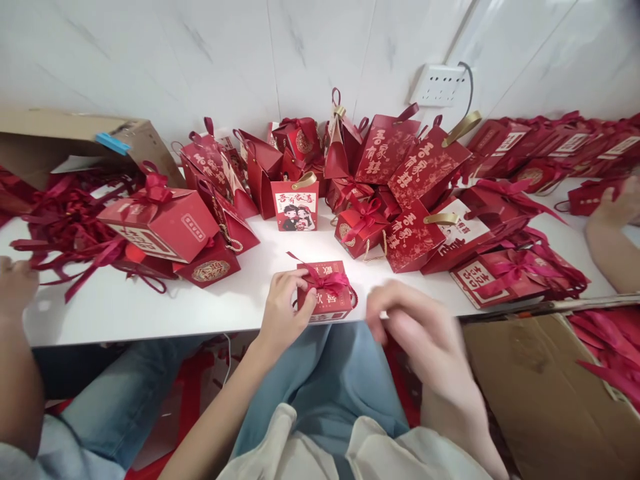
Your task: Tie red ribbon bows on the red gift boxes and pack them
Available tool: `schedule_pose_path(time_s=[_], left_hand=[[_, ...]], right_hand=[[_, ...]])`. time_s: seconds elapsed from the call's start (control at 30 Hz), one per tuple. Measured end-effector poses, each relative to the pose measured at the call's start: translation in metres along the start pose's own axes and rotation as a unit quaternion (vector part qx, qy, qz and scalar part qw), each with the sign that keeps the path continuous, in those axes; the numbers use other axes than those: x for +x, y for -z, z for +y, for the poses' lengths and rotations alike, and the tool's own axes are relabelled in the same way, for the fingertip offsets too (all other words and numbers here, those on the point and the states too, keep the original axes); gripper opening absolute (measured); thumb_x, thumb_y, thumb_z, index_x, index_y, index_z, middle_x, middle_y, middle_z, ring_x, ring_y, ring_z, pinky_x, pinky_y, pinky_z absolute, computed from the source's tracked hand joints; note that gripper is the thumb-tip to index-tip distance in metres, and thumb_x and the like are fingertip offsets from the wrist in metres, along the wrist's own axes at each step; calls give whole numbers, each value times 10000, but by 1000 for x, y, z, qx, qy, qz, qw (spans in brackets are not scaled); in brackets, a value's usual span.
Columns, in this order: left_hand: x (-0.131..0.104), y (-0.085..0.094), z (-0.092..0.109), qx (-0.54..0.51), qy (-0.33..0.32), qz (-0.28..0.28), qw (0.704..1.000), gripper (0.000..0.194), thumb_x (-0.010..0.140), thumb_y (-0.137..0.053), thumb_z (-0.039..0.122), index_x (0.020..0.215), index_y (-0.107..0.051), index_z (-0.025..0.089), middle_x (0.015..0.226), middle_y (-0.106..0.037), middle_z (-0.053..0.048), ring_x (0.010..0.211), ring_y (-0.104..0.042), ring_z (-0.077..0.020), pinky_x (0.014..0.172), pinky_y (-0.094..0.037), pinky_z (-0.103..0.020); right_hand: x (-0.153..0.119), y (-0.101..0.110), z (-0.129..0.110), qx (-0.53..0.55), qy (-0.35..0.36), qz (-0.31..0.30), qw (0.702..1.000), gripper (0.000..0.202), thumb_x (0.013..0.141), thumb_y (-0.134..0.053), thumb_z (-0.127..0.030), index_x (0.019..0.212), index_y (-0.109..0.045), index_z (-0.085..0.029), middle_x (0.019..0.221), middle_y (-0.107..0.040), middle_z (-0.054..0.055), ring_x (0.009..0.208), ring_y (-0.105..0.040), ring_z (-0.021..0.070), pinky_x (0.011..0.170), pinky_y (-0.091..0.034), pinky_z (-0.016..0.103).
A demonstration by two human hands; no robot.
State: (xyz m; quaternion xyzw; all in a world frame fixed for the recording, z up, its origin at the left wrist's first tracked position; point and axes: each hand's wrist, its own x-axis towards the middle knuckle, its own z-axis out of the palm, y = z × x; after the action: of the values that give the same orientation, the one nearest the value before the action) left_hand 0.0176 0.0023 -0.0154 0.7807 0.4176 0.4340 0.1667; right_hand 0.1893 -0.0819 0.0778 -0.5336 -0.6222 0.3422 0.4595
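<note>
A small red gift box (330, 303) with gold lettering lies at the table's front edge. A magenta ribbon bow (334, 283) is tied across its top, with one tail sticking up at the left. My left hand (289, 303) grips the left side of this box, thumb on top near the bow and fingers along the back. Just right of the box, apart from it, my right hand (417, 327) hangs in the air, smeared by motion. Its fingers look curled, but whether anything is between them I cannot make out.
Red gift boxes (160, 223) and taller handled boxes (387, 148) crowd the white table (250, 300). Ribbons (75, 220) pile up at left. Cardboard boxes stand far left (150, 150) and lower right (545, 373). Other people's hands show at the left (17, 283) and right (617, 207) edges.
</note>
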Motion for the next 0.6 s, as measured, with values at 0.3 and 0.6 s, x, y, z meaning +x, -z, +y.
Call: schedule_pose_path(time_s=[0.3, 0.6], left_hand=[[5, 7, 5, -51, 59, -39, 996, 141, 779, -524, 149, 679, -452, 218, 958, -649, -55, 998, -559, -214, 852, -478, -388], [5, 8, -6, -141, 150, -58, 977, 151, 790, -515, 210, 645, -475, 206, 1088, -529, -84, 1108, -518, -237, 902, -458, -382]], right_hand=[[31, -38, 65, -144, -172, 38, 974, 444, 813, -492, -554, 537, -393, -220, 456, -373, -48, 463, -313, 116, 485, -273, 256], [40, -27, 77, 115, -173, -23, 978, 395, 746, -589, -519, 568, -449, -195, 542, -392, -46, 518, -340, 102, 508, -266, 241]])
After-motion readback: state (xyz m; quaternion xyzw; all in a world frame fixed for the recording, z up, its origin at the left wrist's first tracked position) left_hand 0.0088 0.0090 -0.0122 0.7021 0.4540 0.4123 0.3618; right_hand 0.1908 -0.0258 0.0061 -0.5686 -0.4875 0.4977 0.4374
